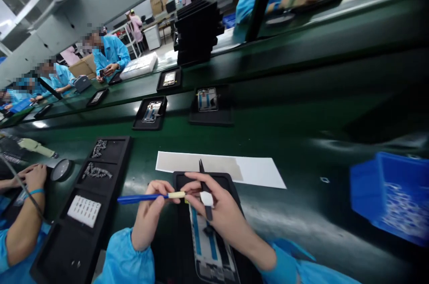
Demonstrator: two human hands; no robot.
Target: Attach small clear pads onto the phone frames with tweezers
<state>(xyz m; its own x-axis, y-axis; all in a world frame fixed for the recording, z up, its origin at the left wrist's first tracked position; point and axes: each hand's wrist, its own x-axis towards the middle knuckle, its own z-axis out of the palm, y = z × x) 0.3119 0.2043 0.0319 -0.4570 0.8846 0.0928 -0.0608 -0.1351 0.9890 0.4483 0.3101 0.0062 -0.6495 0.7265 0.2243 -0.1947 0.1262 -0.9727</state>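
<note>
My left hand (150, 215) grips a blue-handled tool with a cream tip (147, 197), held level and pointing right. My right hand (219, 212) holds black tweezers (204, 185) upright, with a small white piece (207, 198) at the fingers. The tool tip meets my right fingers just above an open phone frame (209, 248) lying in a black tray (182, 230) in front of me. Both sleeves are light blue.
A black parts tray (117, 159) with small metal parts and a white block sits to the left. A white sheet (254, 170) lies beyond my tray. A blue bin (392, 194) stands at right. Phones in trays (150, 113) ride the green belt. A neighbour's arm (23, 212) is at left.
</note>
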